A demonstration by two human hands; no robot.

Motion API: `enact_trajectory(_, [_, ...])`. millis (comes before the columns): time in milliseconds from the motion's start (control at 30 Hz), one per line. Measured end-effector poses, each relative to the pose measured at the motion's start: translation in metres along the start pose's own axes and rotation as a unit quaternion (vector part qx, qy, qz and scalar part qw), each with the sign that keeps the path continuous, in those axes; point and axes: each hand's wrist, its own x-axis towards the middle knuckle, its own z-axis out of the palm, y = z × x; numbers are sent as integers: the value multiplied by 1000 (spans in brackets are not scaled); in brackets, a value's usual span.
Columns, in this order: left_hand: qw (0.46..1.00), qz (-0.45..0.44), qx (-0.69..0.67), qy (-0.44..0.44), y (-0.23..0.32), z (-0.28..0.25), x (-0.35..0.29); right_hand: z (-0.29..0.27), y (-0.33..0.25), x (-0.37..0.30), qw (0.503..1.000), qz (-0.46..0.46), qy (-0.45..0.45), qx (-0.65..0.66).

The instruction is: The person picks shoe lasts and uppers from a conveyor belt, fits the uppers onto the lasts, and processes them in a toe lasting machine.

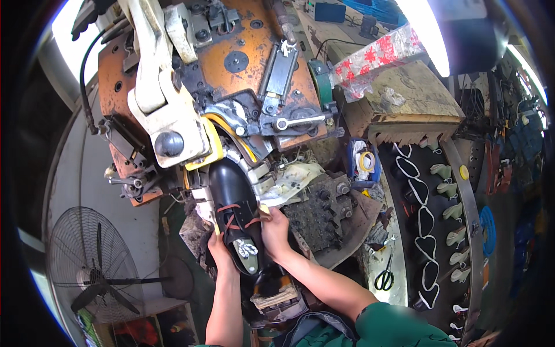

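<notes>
A black shoe upper (231,182) with reddish-brown laces sits stretched over a grey-green shoe last (249,263). Its toe points away from me, into the mouth of an orange and white machine (236,61). A knotted white cord lies on the last's near end, close to a round metal hole. My left hand (222,251) grips the upper's left side, thumb along its edge. On the other side my right hand (276,234) is closed on the upper near the laces; its fingertips are partly hidden. Yellow-edged jaws (214,144) stand around the toe.
A caged fan (92,277) is at the left. Scissors (385,279) lie on a ledge to the right, beside a dark conveyor (436,231) carrying white-rimmed uppers and several grey-green lasts. A tape-wrapped arm (376,58) reaches out at upper right. A dark, studded metal block (318,211) stands right of the shoe.
</notes>
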Motion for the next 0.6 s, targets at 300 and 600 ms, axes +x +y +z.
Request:
enact_trajectory(300, [954,-259,115,-94,-166,-127,-61,-96,-16,-16,981,174,-77,-29])
enact_trajectory(600, [835,-78,543,-51,-106,-179,-93,-101,-68,-25,974,154,-164,-28])
